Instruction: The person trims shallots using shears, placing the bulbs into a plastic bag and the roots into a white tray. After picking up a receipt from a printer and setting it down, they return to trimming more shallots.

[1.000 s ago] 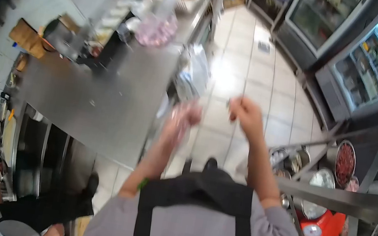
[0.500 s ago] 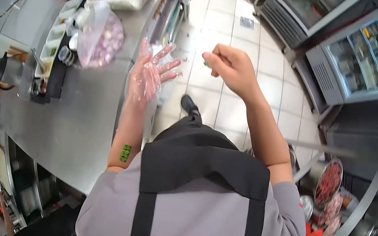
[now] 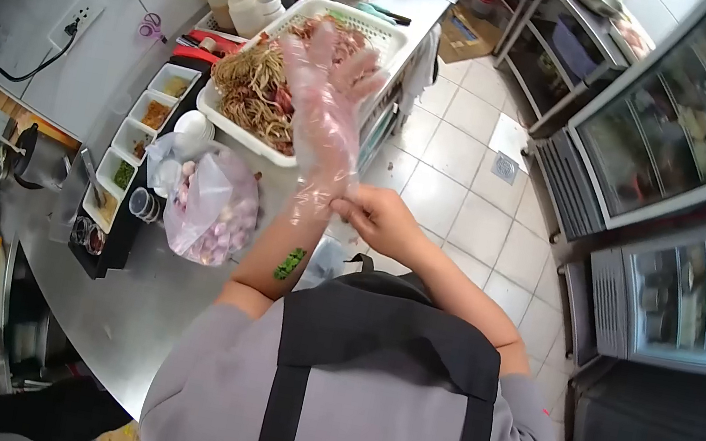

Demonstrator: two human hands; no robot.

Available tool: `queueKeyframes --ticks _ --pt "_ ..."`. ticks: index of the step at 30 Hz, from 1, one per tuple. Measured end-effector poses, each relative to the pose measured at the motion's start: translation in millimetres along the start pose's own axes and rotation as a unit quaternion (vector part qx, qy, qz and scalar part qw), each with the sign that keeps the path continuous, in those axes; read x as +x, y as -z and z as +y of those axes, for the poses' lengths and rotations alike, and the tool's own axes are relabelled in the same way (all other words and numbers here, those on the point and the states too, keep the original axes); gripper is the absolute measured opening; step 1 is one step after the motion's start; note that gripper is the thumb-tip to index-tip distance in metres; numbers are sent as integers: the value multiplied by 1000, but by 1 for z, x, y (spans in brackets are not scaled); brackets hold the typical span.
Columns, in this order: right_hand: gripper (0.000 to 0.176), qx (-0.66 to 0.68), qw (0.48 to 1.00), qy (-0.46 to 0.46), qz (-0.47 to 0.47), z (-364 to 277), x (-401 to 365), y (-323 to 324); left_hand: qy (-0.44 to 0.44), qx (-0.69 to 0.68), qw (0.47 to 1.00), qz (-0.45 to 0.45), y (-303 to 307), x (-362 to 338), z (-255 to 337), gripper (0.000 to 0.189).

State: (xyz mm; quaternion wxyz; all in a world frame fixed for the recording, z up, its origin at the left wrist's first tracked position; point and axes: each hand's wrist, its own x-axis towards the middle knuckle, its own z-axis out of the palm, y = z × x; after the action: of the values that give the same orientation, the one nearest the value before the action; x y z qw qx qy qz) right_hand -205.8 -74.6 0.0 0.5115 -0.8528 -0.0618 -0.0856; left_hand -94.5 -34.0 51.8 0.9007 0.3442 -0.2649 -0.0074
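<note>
Raised over the steel counter, my left hand (image 3: 328, 93) wears a clear disposable plastic glove (image 3: 329, 169) that reaches past the wrist. Its fingers are spread and hold nothing. At the left wrist, my right hand (image 3: 377, 220) is bare and pinches the glove's cuff between thumb and fingers. Behind my left hand, partly hidden by it, stands a white plastic basket (image 3: 220, 117) heaped with skewered meat (image 3: 256, 76). Left of my left forearm lies a clear bag of pinkish pieces (image 3: 213, 210), perhaps shallots or garlic.
Along the wall runs a black rack of white condiment tubs (image 3: 135, 142). Squeeze bottles (image 3: 249, 8) stand behind the basket, and purple scissors (image 3: 153, 27) hang on the wall. The steel counter (image 3: 106, 333) curves toward me. Glass-door fridges (image 3: 690, 289) line the right side of the tiled floor.
My view has turned toward the counter and basket. My left hand has moved over the basket's near side. My right hand, earlier apart, has come to the left wrist and gripped the glove's cuff.
</note>
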Motion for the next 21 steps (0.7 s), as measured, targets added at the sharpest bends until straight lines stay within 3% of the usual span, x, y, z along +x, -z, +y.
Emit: queueKeyframes --ticks 1,3,5,7,8,9,10,11,12,13,14,15,16,18,20,21 --pt "24 54 998 37 -1 6 12 7 -7 6 1000 9 6 16 -7 79" --pt "19 22 995 97 -29 17 39 28 -41 -168 983 55 29 48 -17 81" --pt "20 16 981 149 -124 25 68 51 -103 -96 988 56 44 66 -26 80" --pt "19 45 966 184 -176 50 102 76 -216 68 968 109 53 88 -28 62" --pt "19 41 963 214 -162 59 121 95 -229 75 963 121 67 100 -27 62" --pt "19 38 958 243 -150 70 140 115 -200 203 953 103 85 112 -21 54" --pt "17 23 975 188 -120 82 161 139 -168 327 926 86 101 122 -14 48" --pt "17 6 987 133 -88 95 184 165 -180 335 919 104 116 127 -6 48" --pt "17 -27 993 103 -46 110 212 186 -108 555 822 63 129 129 3 49" --pt "17 -59 996 69 -5 132 239 202 -13 738 674 23 141 125 7 53" --pt "16 -136 988 71 5 167 269 213 -13 816 578 9 151 123 2 63" --pt "19 -212 974 78 17 204 301 217 -1 856 515 -40 159 122 3 64" --pt "19 -207 974 91 -1 234 323 214 1 865 499 -52 161 121 -2 60" --pt "31 -364 927 94 23 278 358 201 10 880 473 -46 155 124 -3 56" --pt "38 -372 924 88 -16 294 374 186 166 878 449 -24 136 132 1 49" --pt "45 -389 918 68 -37 303 379 178 59 870 489 3 145 125 -2 41"
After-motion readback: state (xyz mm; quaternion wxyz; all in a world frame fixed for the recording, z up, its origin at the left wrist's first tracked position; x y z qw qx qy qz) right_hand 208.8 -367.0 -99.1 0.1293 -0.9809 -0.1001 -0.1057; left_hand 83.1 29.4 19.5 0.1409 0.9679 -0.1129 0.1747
